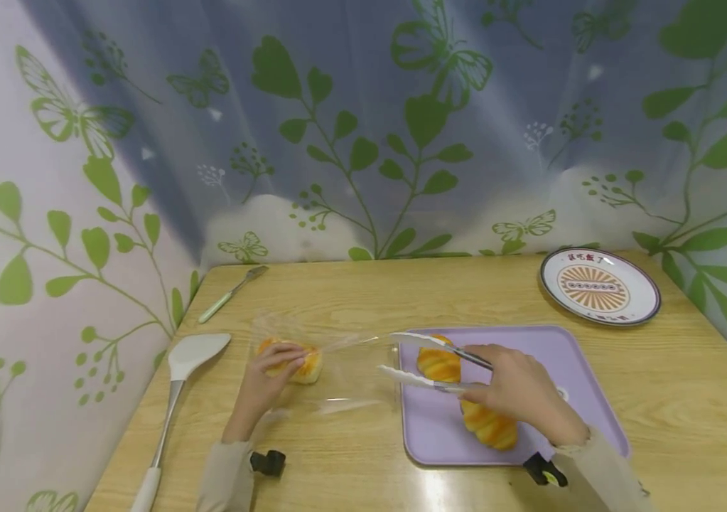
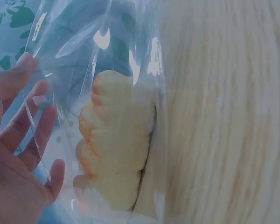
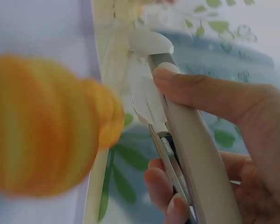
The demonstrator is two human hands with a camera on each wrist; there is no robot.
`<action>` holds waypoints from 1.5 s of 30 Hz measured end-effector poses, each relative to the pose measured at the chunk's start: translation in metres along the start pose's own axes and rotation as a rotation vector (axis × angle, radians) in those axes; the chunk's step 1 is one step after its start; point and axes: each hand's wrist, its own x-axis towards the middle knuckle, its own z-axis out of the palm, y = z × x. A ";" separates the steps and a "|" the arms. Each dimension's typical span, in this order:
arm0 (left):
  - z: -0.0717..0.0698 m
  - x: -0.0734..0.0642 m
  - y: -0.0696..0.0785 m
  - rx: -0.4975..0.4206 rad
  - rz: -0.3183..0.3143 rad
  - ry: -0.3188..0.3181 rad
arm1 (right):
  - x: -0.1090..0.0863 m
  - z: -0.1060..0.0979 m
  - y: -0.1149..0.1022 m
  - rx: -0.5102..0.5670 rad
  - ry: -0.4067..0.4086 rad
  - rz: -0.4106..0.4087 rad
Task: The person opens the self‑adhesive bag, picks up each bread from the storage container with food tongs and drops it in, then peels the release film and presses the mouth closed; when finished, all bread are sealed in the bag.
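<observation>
Inside a clear plastic bag (image 1: 357, 370) at left of centre lies a piece of bread (image 1: 310, 368), pale and golden brown in the left wrist view. My left hand (image 1: 271, 377) is at the bag; in the left wrist view its fingers are loosely spread along the bag's side, not curled round the bread. The right hand (image 1: 517, 384) grips a pair of tongs (image 1: 423, 380) with white tips, spread apart and pointing left toward the bag's end. Nothing is between the tips. Two shell-shaped breads, one farther bread (image 1: 440, 364) and one nearer bread (image 1: 491, 427), lie below the tongs.
The breads rest on a purple tray (image 1: 427, 444). A white spatula (image 1: 193, 353) lies at left, with a small green-handled utensil (image 1: 229, 297) behind it. At the back right sits a patterned plate (image 1: 644, 299). A leaf-printed curtain borders the wooden table (image 1: 337, 291).
</observation>
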 end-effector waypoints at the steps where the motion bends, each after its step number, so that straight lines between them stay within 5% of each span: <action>1: 0.000 0.000 0.000 -0.002 0.006 0.001 | -0.005 -0.003 0.005 -0.004 0.008 0.019; 9: 0.005 0.001 0.003 0.004 -0.056 0.027 | -0.044 -0.015 0.038 0.004 0.071 0.094; 17: 0.005 0.004 0.021 0.003 -0.092 0.044 | -0.056 -0.012 0.035 -0.023 0.079 0.179; 29: 0.001 -0.002 0.000 -0.039 -0.164 0.007 | -0.058 -0.030 0.061 -0.022 -0.031 0.318; 45: 0.003 -0.001 0.003 -0.064 -0.217 0.009 | -0.046 -0.025 0.080 -0.006 -0.054 0.225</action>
